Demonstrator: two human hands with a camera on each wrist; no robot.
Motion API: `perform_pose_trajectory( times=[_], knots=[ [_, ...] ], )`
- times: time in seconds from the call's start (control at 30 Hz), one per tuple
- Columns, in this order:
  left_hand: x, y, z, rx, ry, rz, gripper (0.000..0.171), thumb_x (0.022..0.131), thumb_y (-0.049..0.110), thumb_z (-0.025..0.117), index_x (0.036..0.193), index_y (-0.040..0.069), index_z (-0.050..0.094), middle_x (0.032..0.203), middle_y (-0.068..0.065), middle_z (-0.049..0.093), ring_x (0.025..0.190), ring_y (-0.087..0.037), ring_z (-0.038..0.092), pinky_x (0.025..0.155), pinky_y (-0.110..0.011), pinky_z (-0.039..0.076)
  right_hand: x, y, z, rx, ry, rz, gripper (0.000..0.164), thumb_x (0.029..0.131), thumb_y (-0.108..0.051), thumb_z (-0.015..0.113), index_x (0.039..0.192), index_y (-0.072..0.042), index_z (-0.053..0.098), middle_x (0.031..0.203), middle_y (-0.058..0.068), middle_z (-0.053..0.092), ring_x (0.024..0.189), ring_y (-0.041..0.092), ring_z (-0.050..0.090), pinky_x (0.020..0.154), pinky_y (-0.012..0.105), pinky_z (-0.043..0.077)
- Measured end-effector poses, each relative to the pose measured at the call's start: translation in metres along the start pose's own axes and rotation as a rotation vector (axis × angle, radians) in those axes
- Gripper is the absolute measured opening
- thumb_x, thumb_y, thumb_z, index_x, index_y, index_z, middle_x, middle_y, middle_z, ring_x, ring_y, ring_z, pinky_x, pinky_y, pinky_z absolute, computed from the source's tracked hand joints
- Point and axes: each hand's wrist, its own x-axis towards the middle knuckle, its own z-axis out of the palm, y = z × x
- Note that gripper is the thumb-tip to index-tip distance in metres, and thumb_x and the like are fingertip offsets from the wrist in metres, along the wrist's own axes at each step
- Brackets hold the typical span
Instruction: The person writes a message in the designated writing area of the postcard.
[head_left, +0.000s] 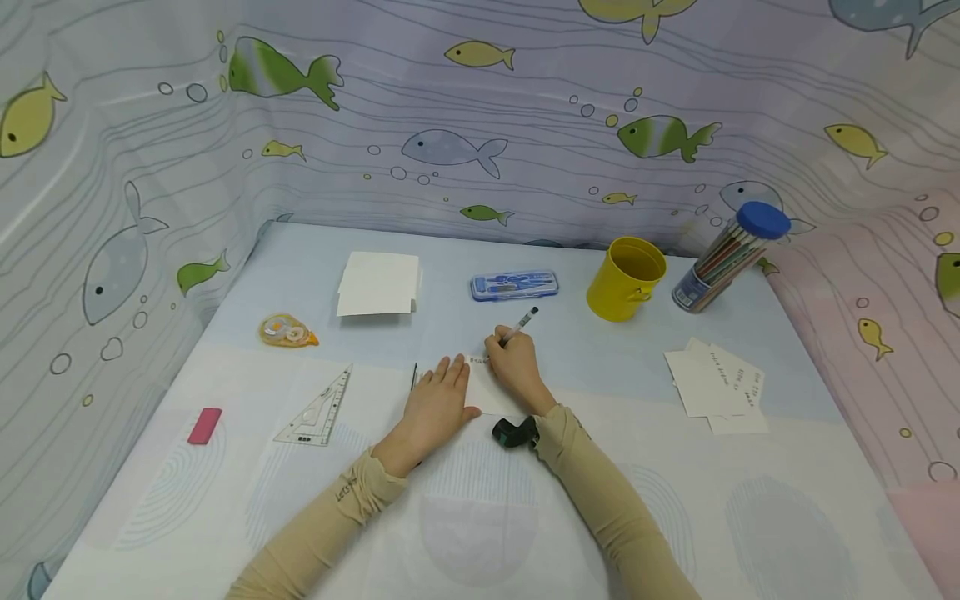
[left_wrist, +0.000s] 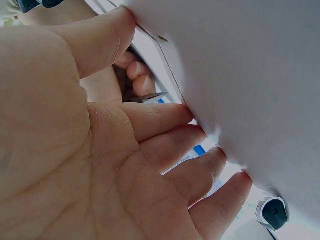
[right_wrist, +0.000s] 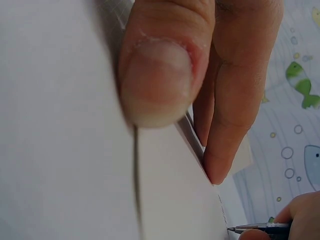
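In the head view a small white card (head_left: pixel 493 395) lies flat on the table, with a short line of handwriting at its top edge. My right hand (head_left: pixel 516 367) grips a pen (head_left: pixel 522 321) with its tip down on the card near the writing. Its tip also shows in the right wrist view, where part of the pen (right_wrist: pixel 270 227) is hidden by fingers. My left hand (head_left: pixel 438 400) lies with extended fingers at the card's left side. In the left wrist view, its fingertips (left_wrist: pixel 220 155) press on the white surface. A dark thin stick-like object (head_left: pixel 414 375) lies beside this hand, partly covered.
Left of the hands lie a set square (head_left: pixel 318 412), a pink eraser (head_left: pixel 205 426) and a correction tape (head_left: pixel 287 331). Behind are stacked white cards (head_left: pixel 378 283), a blue case (head_left: pixel 514 285), a yellow mug (head_left: pixel 618 287) and a pencil tub (head_left: pixel 727 260). Written cards (head_left: pixel 705 387) lie right.
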Motion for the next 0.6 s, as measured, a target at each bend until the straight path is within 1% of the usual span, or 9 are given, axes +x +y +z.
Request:
perform_pose_trajectory(
  times=[0.13,0.37,0.6],
  knots=[
    [-0.0001,0.0002,0.0000,-0.004,0.008,-0.001,0.073,0.090,0.044,0.062,0.141,-0.005,0.045,0.150,-0.020,0.042,0.139,-0.038,0.040,0.108,-0.052,0.041,-0.0001,-0.0004,-0.0003,0.004,-0.002,-0.006,0.032,0.087,-0.006,0.049,0.056,-0.013,0.039,0.043,-0.005,0.037,0.039,0.007,0.033,0.039,0.018,0.022],
    [0.0009,0.0000,0.0014,-0.001,-0.001,0.001,0.073,0.091,0.045,0.061,0.142,-0.005,0.044,0.150,-0.020,0.041,0.140,-0.038,0.039,0.109,-0.052,0.040,0.0000,-0.0001,-0.0011,0.033,0.016,0.019,0.033,0.086,-0.006,0.048,0.056,-0.013,0.038,0.043,-0.004,0.036,0.039,0.008,0.033,0.038,0.019,0.023],
    [0.0007,-0.0006,0.0020,0.011,0.003,-0.001,0.074,0.091,0.046,0.061,0.142,-0.005,0.044,0.150,-0.019,0.042,0.139,-0.038,0.040,0.109,-0.052,0.040,0.0001,-0.0011,0.0001,0.027,0.005,0.020,0.032,0.087,-0.008,0.049,0.056,-0.013,0.039,0.042,-0.005,0.039,0.038,0.008,0.036,0.038,0.018,0.024]
  ],
)
